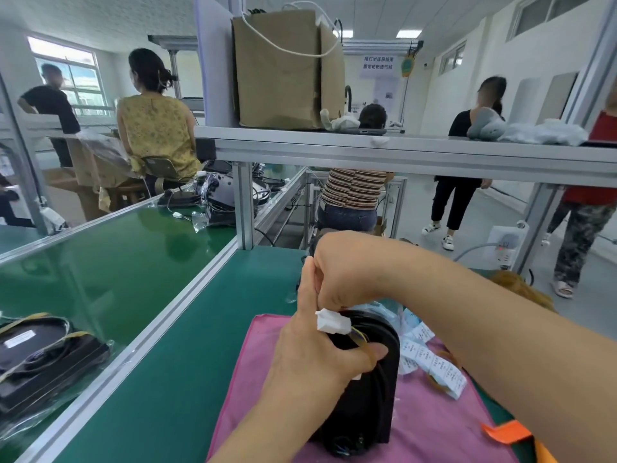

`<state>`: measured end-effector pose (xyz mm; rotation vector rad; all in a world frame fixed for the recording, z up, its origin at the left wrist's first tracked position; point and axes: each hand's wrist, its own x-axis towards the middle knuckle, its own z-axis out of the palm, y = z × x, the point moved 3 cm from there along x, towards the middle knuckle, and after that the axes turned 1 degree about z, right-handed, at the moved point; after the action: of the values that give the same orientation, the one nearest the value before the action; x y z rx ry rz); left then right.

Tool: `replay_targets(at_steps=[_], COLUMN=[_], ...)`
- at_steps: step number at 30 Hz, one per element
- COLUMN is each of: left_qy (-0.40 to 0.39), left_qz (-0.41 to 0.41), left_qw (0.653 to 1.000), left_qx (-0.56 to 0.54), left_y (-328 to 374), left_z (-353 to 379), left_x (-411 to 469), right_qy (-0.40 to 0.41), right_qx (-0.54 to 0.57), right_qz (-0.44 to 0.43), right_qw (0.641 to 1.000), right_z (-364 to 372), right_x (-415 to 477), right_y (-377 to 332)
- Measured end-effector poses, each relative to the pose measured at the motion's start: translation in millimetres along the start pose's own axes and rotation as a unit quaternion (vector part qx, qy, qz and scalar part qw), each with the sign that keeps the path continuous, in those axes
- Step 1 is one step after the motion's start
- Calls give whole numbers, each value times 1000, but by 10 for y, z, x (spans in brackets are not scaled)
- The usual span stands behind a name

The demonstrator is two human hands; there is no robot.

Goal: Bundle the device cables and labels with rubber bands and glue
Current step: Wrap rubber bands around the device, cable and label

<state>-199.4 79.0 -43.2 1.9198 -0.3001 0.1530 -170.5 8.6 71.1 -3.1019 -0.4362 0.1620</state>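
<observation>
- Gripping the black device [367,396] on the pink cloth [434,429], my left hand [314,355] pins its white connector [332,321].
- My right hand [347,272] is closed, pinching a rubber band [362,342] above it.

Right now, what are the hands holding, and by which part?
Left hand grips the black device by its upper end, near the white connector. Right hand pinches above it; what it holds cannot be told.

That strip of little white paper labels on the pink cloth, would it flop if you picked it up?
Probably floppy: the strip of white paper labels already bends and curls across the pink cloth. It looks thin, so likely very light and easy to tear.
</observation>
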Motion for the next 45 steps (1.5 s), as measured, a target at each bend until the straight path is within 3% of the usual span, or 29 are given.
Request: replay_targets(at_steps=[6, 9, 13, 16, 18, 22, 27, 33, 36, 40, 45], left_qy=[0, 3, -3, -8, -9, -8, 12, 18, 28, 37, 41], left_qz=[-2, 13, 13, 13, 20, 25, 31, 62, 69, 76, 106], left_qw=[999, 1000, 1000, 1000, 1000, 1000, 999, 998, 997, 996, 993], left_qx=[36, 28, 13, 5, 3, 7, 7, -4, 3, 0, 15], left_y=[68, 36, 4, -23, -26, -56, -105, -83, -94, -138, -166], left_z=[-22, -31, -15, -3, -7, -22, -37, -6, -3, 11, 20], left_x=[-44, -45, -12, 24, 53, 120, 160, 96, 52, 49, 80], right_qy=[-28, -21, -47, -52, -45, -9, -21, 45, 64, 30, 7], right_qx=[133, 264, 557, 666, 664, 594, 540, 492, 516, 593, 671], right_qz=[19, 28, 40, 46, 40, 9, -40, 77, 129, 187, 196], right_qw=[991, 964, 828, 743, 746, 804, 840, 866, 845, 783, 715], right_z=[13, 29, 49, 8, -102, -303, -242, 13, 158, 426, 855], right_x=[-5, -48, -93, -88, -94, -183, -387, -342, -186, -129, -329], right_y=[128, 204, 263, 239, 237, 200, 273, 843, 997, 1169, 1235])
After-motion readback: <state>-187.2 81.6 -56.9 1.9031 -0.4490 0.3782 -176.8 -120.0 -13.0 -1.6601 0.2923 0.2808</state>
